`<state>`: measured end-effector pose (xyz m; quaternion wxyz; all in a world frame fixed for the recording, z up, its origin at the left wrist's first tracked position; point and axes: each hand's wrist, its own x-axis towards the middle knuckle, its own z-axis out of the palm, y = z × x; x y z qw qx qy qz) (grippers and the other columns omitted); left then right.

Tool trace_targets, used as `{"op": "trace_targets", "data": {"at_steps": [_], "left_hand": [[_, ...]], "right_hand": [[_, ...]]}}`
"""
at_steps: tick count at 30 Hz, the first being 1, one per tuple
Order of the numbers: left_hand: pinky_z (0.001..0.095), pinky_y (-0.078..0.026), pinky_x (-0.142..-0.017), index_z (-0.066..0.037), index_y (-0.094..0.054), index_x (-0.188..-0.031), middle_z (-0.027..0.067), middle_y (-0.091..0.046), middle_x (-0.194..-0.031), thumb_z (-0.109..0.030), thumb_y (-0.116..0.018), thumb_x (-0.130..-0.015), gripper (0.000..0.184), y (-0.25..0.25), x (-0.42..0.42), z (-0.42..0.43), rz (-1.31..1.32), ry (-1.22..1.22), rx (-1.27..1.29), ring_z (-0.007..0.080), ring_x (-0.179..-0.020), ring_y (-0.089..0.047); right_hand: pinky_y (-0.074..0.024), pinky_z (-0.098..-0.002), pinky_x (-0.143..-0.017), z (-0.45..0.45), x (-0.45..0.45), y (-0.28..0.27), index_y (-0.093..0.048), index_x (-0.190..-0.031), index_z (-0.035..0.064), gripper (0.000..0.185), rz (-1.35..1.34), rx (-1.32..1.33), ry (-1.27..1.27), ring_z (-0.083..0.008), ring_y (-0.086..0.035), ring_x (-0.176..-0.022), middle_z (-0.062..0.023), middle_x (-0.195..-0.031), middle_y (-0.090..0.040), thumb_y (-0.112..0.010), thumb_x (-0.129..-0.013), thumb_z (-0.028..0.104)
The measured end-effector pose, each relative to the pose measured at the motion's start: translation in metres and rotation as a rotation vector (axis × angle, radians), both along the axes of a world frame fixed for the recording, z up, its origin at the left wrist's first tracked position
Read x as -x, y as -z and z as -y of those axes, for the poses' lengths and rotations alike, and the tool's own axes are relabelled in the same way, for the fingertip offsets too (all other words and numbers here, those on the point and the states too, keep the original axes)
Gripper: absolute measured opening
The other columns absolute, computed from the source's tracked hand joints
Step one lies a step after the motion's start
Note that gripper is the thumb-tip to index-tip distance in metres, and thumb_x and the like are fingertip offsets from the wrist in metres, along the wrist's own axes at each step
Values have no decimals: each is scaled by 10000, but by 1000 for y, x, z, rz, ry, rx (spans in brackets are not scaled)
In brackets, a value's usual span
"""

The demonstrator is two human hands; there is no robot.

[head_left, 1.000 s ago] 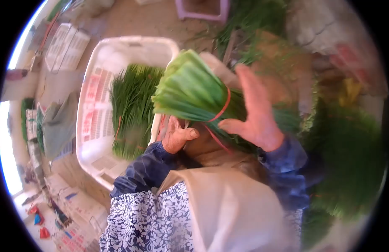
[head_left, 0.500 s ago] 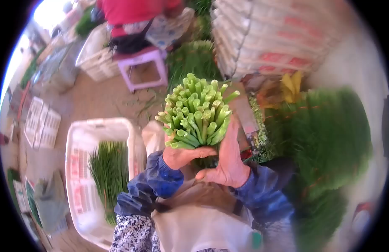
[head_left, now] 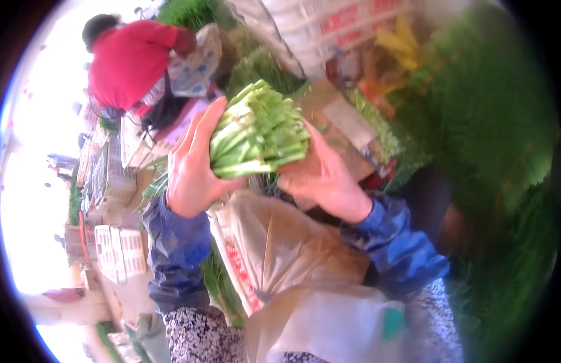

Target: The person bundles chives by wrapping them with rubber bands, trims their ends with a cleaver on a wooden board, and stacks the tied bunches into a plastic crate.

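A thick bundle of green stalks [head_left: 259, 130] is raised in front of my body, its pale cut ends turned up toward me. My left hand [head_left: 198, 160] presses on its left side, fingers stretched upward and thumb underneath. On the right side, my right hand [head_left: 329, 175] is wrapped round the lower part of the bundle. The leaves below the stalks are mostly hidden by my hands. Under my left forearm lie more green leaves [head_left: 221, 284], beside the edge of a white crate [head_left: 235, 257] with red print.
A co-worker in red [head_left: 132, 63] sits at the upper left. Stacked white crates [head_left: 329, 27] stand at the top. A large heap of greens [head_left: 492, 121] fills the right side. Cardboard [head_left: 338, 118] lies beyond my hands; another white crate [head_left: 121, 253] is at left.
The bundle has turned and tilted between my hands, and my left hand has moved up along its left side. The view has swung, bringing more of the co-worker into sight.
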<state>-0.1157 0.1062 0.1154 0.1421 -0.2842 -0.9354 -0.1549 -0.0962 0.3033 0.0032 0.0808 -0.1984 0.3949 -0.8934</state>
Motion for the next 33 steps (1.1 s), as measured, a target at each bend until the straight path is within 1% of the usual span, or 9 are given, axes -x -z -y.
{"op": "trace_targets", "data": {"at_steps": [4, 6, 8, 10, 11, 16, 25, 30, 33], "left_hand": [[349, -454, -991, -8, -392, -1424, 158, -582, -1291, -160, -849, -597, 957, 54, -15, 22, 354, -125, -68, 243, -1150, -600], [389, -496, -925, -32, -417, -1396, 197, -616, -1200, -135, -854, -570, 940, 76, -28, 33, 478, -148, -126, 353, -1093, -631], [386, -488, -937, -10, -395, -1407, 205, -614, -1214, -154, -864, -571, 969, 94, -46, 35, 575, -234, -49, 337, -1099, -633], [387, -477, -952, 13, -366, -1423, 209, -608, -1233, -178, -873, -562, 1018, 119, -64, 45, 795, -350, -162, 334, -1099, -632], [383, -466, -965, 17, -338, -1439, 208, -610, -1234, -180, -877, -555, 1054, 131, -74, 52, 820, -397, -228, 329, -1112, -624], [377, -421, -1020, 15, -213, -1496, 205, -599, -1262, -206, -884, -526, 1200, 160, -116, 82, 697, -516, -450, 324, -1195, -571], [409, -439, -1013, 20, -333, -1443, 197, -618, -1222, -225, -881, -526, 1096, 174, -132, 97, 706, -498, -173, 329, -1167, -589], [364, -471, -964, 11, -393, -1405, 167, -644, -1176, -167, -869, -547, 997, 168, -130, 89, 790, -513, -390, 254, -1085, -627], [341, -477, -945, 7, -435, -1371, 146, -653, -1156, -144, -859, -554, 933, 163, -139, 97, 800, -563, -458, 213, -1051, -631]], "right_hand": [[-457, -324, -975, 4, -21, 38, -188, -1526, 56, 828, 188, 5, 8, -183, -499, -1201, -100, -1401, -437, -681, -863, 6], [-472, -360, -926, 5, -24, 55, -401, -1392, 3, 678, -22, -451, 122, -249, -527, -1182, -184, -1312, -497, -743, -823, 141], [-479, -391, -845, 18, -30, 68, -520, -1195, -7, 472, -17, -581, 136, -334, -580, -1062, -213, -1167, -555, -733, -825, 194], [-502, -302, -757, 37, -33, 99, -565, -1132, 12, 378, 82, -676, 74, -155, -593, -898, -105, -1043, -620, -741, -812, 111], [-497, -318, -763, 45, -38, 109, -570, -1073, -1, 346, -17, -777, 206, -180, -612, -836, -121, -925, -644, -738, -790, 103], [-494, -326, -771, 51, -28, 123, -572, -1074, -9, 367, 45, -848, 108, -190, -616, -839, -132, -922, -646, -744, -771, 106], [-481, -344, -719, 58, -24, 125, -608, -1003, 5, 251, -61, -848, 217, -243, -611, -792, -120, -870, -624, -715, -784, 64], [-476, -426, -650, 60, -25, 125, -580, -911, 26, 98, -369, -1118, 470, -343, -607, -800, -145, -839, -598, -611, -820, 40], [-479, -449, -621, 44, -13, 143, -568, -868, 55, 40, -268, -1438, 459, -351, -609, -771, -146, -848, -600, -584, -832, 57]]}}
